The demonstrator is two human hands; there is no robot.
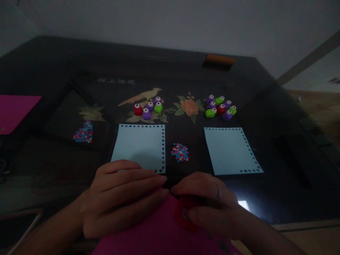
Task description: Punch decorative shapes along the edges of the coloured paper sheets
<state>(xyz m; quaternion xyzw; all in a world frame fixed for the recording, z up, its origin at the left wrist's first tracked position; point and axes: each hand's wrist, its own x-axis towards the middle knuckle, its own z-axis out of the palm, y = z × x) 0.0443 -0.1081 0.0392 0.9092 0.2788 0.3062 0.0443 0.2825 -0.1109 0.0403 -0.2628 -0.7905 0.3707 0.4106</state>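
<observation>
Below, right hand: curled closed round red punch, on pink sheet. Left hand: fingers extended together, flat over the sheet. Beyond, on dark bench: two blue papers with punched edges, confetti pile between.

Confetti pile between two paper sheets
</observation>
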